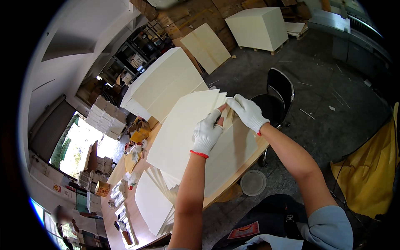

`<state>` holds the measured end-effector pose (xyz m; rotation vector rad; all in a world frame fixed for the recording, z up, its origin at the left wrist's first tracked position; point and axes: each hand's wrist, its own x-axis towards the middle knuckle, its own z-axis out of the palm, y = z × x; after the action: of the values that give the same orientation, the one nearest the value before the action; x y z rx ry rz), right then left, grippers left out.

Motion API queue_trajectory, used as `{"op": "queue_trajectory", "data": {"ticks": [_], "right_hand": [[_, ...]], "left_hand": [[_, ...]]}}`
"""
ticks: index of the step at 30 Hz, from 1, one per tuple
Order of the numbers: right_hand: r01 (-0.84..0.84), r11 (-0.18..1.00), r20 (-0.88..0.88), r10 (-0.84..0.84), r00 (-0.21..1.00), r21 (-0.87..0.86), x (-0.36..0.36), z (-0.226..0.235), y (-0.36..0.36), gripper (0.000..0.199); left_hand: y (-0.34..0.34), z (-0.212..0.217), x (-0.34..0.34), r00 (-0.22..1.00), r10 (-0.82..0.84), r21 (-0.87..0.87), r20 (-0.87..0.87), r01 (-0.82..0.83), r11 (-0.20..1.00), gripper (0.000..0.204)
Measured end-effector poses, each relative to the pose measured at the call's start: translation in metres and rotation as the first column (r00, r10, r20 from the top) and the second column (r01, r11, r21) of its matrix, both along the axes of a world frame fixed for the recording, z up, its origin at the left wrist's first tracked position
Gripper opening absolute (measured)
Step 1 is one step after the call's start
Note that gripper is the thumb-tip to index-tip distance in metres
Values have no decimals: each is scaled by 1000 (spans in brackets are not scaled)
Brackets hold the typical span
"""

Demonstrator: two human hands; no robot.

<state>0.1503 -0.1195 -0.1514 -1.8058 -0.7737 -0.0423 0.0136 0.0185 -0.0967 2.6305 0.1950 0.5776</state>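
My left hand, in a white knit glove with a red cuff, pinches the near corner of a large cream paper sheet lifted off a stack. My right hand, gloved the same way, grips the fanned corners of the cream sheets just beside it. The stack lies on a wooden table. More cream sheets are fanned out at the table's near edge.
A tall pile of cream sheets stands behind the stack. A black chair sits to the right, a round lid on the floor below. Yellow cloth hangs at right. Small boxes and bottles crowd the table's left.
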Motion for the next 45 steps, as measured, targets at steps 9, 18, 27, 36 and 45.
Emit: {"op": "queue_trajectory", "data": {"ticks": [9,18,27,36,45], "right_hand": [[36,999,17,-36,999,5,2,-5,1,48],[204,955,-14,-205,979,216,-21,31,-12,38],[37,692,-679,696,234,721,-66,8,54,36],[-108,883,-862,469,193,457,-51,-5,49,36],[-165,904,-774,424,471,395,-67,11,-101,40]], "left_hand": [[-7,8,-3,997,-19,106,-70,27,994,33],[-2,-3,-10,995,16,265,94,-41,963,40],[-20,-50,-87,822,23,96,569,-94,991,31],[-8,-135,-232,900,401,-982,170,189,-9,37],[9,-85,-256,895,352,-702,275,437,-562,68]]}}
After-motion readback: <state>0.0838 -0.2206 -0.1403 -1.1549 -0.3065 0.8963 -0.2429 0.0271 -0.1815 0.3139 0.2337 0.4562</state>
